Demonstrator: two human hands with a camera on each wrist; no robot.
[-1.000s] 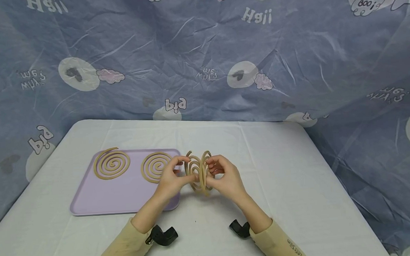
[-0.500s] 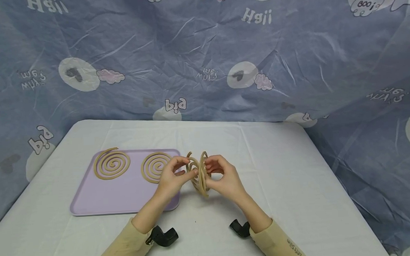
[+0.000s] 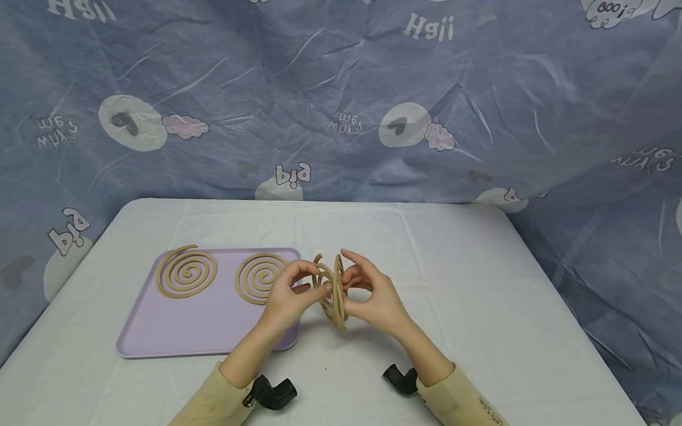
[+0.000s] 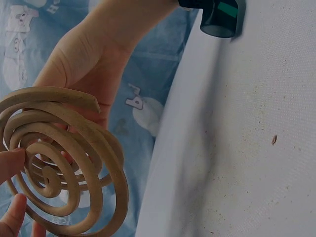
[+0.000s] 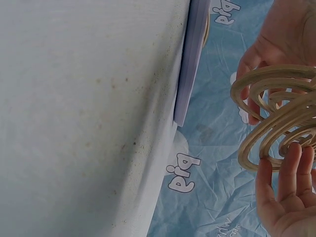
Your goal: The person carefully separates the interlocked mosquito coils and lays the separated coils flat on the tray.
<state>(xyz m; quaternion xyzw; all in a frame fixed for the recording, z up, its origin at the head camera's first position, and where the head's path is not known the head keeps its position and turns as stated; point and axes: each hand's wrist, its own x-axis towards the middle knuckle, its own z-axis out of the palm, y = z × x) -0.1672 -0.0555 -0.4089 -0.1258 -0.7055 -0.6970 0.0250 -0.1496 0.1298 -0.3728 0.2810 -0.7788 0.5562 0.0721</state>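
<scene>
Two tan mosquito coils are held upright and facing each other above the table, partly overlapping in the head view. My left hand pinches the left coil between thumb and fingers. On the other side, my right hand grips the right coil with the thumb low and the index finger raised off it. The right wrist view shows the coils leaning apart at one side and meeting near the other, with left fingers behind. In the left wrist view their spirals overlap.
A lilac tray lies at the left of the white-covered table. On it rest one coil at the far left corner, its end over the rim, and another coil partly behind my left hand. Small crumbs dot the cloth.
The two held coils have come closer together, the right one turning more edge-on. My right index finger has lifted and straightened. The coils on the tray stay put.
</scene>
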